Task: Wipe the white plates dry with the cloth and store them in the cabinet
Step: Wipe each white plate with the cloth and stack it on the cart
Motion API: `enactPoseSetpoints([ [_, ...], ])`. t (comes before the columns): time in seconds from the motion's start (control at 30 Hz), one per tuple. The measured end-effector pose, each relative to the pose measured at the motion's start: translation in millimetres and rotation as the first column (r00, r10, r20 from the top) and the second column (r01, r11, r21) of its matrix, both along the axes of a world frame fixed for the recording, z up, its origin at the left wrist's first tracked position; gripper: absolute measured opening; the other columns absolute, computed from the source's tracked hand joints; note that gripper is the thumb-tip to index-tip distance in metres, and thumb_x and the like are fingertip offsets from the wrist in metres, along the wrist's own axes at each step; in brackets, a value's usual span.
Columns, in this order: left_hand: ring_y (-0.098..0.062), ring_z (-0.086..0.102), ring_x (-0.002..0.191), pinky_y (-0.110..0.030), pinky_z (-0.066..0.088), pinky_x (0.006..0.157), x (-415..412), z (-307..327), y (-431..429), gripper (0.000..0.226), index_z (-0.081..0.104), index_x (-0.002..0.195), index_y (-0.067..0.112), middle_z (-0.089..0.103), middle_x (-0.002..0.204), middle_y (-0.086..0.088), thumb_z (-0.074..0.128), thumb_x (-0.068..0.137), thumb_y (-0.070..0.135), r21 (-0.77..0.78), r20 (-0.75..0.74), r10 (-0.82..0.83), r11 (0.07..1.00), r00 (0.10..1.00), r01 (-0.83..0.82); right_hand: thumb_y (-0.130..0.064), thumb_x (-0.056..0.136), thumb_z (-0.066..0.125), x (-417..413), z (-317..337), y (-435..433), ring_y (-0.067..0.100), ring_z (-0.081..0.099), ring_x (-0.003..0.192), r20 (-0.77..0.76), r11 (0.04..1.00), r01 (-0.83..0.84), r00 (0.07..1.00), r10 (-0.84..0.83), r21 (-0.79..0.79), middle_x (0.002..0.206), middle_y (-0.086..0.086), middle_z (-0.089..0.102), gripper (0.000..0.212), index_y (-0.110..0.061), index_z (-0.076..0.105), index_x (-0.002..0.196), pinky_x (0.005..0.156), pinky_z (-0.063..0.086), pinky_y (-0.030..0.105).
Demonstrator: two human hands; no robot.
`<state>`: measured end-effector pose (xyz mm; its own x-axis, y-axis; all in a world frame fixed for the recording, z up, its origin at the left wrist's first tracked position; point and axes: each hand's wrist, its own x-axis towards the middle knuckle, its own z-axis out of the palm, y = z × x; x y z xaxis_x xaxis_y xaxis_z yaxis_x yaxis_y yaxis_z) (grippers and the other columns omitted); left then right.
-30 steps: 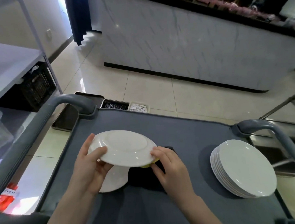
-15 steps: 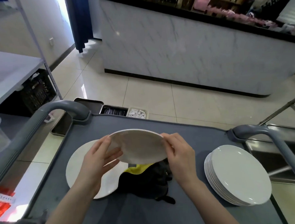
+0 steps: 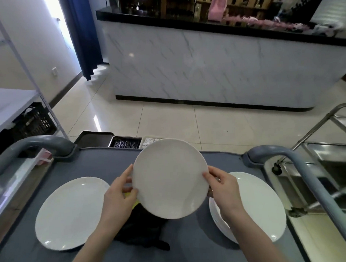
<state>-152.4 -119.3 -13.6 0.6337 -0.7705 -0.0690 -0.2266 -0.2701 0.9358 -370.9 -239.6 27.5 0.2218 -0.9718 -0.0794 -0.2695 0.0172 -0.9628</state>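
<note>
Gripping a white plate (image 3: pixel 170 178) by its edges with left hand (image 3: pixel 119 194) and right hand (image 3: pixel 223 190), up over the dark cloth (image 3: pixel 140 227) on the cart (image 3: pixel 193 248), between one plate (image 3: pixel 70 212) and a pile (image 3: pixel 258 206).

Left grip (image 3: pixel 119 194) and right grip (image 3: pixel 222 190) raised level, palms facing each other, thumbs in front, fingers curled behind.

A restaurant or bar service area is indicated. A long marble-faced counter (image 3: pixel 205 70) is topped in black, with wooden shelving (image 3: pixel 184 3) and bottles seen behind it. White plates (image 3: pixel 260 206) are stacked on the grey surface (image 3: pixel 219 162) of a service cart. A cutlery tray (image 3: pixel 126 142) is seen beyond it, and a stainless steel sink (image 3: pixel 338 169) to the right.
</note>
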Motion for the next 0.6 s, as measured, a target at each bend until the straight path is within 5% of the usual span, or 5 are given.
enactPoseSetpoints([
  [0.1, 0.005, 0.067, 0.084, -0.004, 0.047, 0.073, -28.7, 3.4, -20.8, 0.065, 0.061, 0.129, 0.037, 0.073, 0.098, 0.015, 0.064, 0.079, -0.005, 0.003, -0.003, 0.011, 1.0, 1.0, -0.011, -0.015, 0.091, 0.061, -33.8, 0.1, -14.7, 0.018, 0.068, 0.084, 0.017, 0.999, 0.051, 0.999, -0.051, 0.011, 0.085, -0.01, 0.073, 0.032, -0.045, 0.072, 0.086, 0.076, 0.058, 0.051],
  [0.27, 0.002, 0.07, 0.086, -0.024, 0.056, 0.078, -76.3, 6.7, -50.3, 0.06, 0.067, 0.113, 0.042, 0.072, 0.097, 0.027, 0.062, 0.078, -0.007, 0.006, -0.084, -0.074, 0.997, 0.994, 0.075, -0.02, 0.087, 0.064, -91.4, -5.6, -37.6, 0.016, 0.067, 0.075, -0.097, 0.991, 0.113, 0.988, -0.12, -0.075, 0.078, -0.008, 0.071, 0.03, -0.048, 0.069, 0.094, 0.074, 0.058, 0.045],
  [0.37, -0.003, 0.072, 0.083, -0.018, 0.057, 0.063, -104.1, 2.0, -65.0, 0.062, 0.067, 0.1, 0.046, 0.073, 0.096, 0.024, 0.061, 0.079, -0.012, -0.013, -0.176, -0.117, 0.993, 0.977, 0.116, -0.021, 0.089, 0.061, -122.0, -12.9, -47.6, 0.003, 0.064, 0.073, -0.21, 0.982, 0.124, 0.966, -0.153, -0.142, 0.076, -0.019, 0.068, 0.033, -0.054, 0.064, 0.09, 0.065, 0.053, 0.022],
  [0.43, -0.008, 0.073, 0.084, -0.021, 0.058, 0.062, -119.4, -4.6, -73.0, 0.058, 0.069, 0.103, 0.038, 0.075, 0.096, 0.019, 0.06, 0.08, -0.014, -0.001, -0.246, -0.133, 0.991, 0.96, 0.137, -0.019, 0.09, 0.059, -139.7, -20.0, -52.0, 0.0, 0.06, 0.07, -0.304, 0.979, 0.132, 0.936, -0.175, -0.159, 0.074, -0.02, 0.066, 0.028, -0.045, 0.068, 0.098, 0.055, 0.042, 0.009],
  [0.6, -0.015, 0.073, 0.091, -0.034, 0.061, 0.073, -148.8, -19.8, -85.9, 0.051, 0.073, 0.108, 0.028, 0.077, 0.096, 0.004, 0.058, 0.082, -0.013, 0.057, -0.322, -0.15, 0.983, 0.935, 0.177, -0.017, 0.091, 0.057, -174.4, -39.4, -56.8, 0.007, 0.054, 0.075, -0.443, 0.976, 0.178, 0.87, -0.216, -0.127, 0.082, -0.005, 0.062, 0.026, -0.025, 0.07, 0.111, 0.059, 0.035, 0.012],
])
